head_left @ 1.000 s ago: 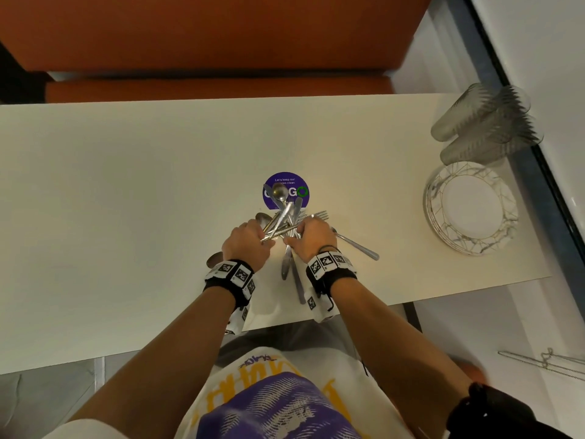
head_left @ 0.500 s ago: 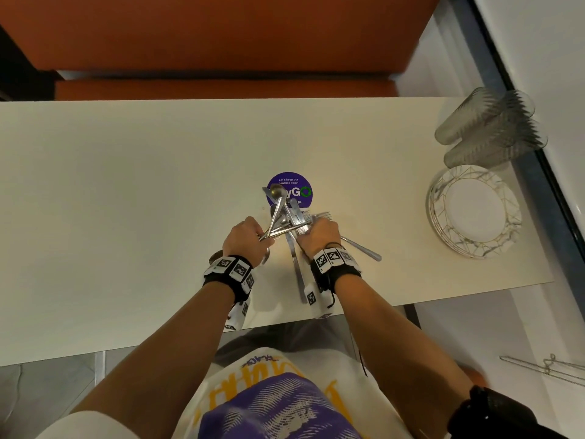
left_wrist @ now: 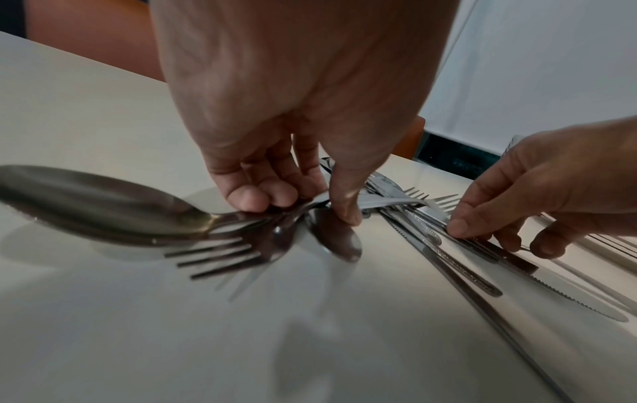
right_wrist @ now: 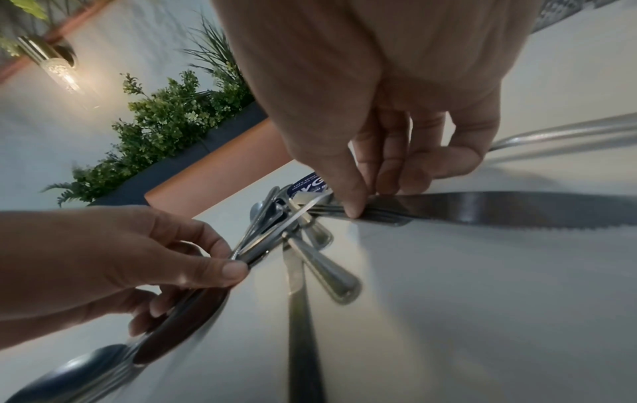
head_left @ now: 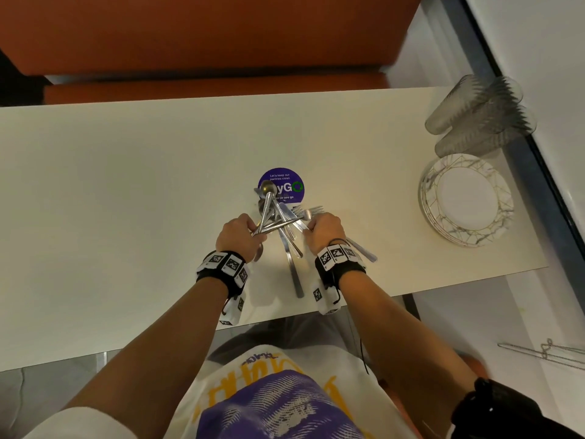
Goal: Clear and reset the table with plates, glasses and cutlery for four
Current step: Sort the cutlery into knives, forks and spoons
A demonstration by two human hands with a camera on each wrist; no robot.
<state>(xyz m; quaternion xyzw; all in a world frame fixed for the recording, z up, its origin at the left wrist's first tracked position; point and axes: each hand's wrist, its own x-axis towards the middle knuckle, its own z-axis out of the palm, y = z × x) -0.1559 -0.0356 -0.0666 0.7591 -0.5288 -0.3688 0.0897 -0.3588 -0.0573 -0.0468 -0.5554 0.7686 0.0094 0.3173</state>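
Sorting is under way at the purple sticker point(head_left: 281, 187) in the middle of the table point(head_left: 126, 201), where the cutlery pile point(head_left: 278, 223) is lying just on the person's side of that sticker, with one spoon bowl overlapping its edge. The left hand point(head_left: 239, 236) is gripping a bundle of spoons and forks point(left_wrist: 206, 220) by the necks, fingers curled and thumb pressing down, the bowls and tines fanning out away from the sticker toward the person. The right hand point(head_left: 324, 232) is pinching a serrated knife point(right_wrist: 482, 207) together with fork handles, thumb and forefinger closed on them, the remaining fingers curled beneath. Compared with a second ago, the two hands are standing further apart and the crossed pieces between them are being drawn out into two groups, while a knife and a handle are remaining loose on the table between the wrists. This is judged as separation by type making headway, though not yet finished. The stack of plates point(head_left: 468, 198) and the glasses point(head_left: 481, 112) are sitting well to the right of the sticker, at the table's end, seemingly untouched; no place is laid, so the reset for four is judged to be at an early stage. Tangled tines are posing a risk of dragging pieces off.
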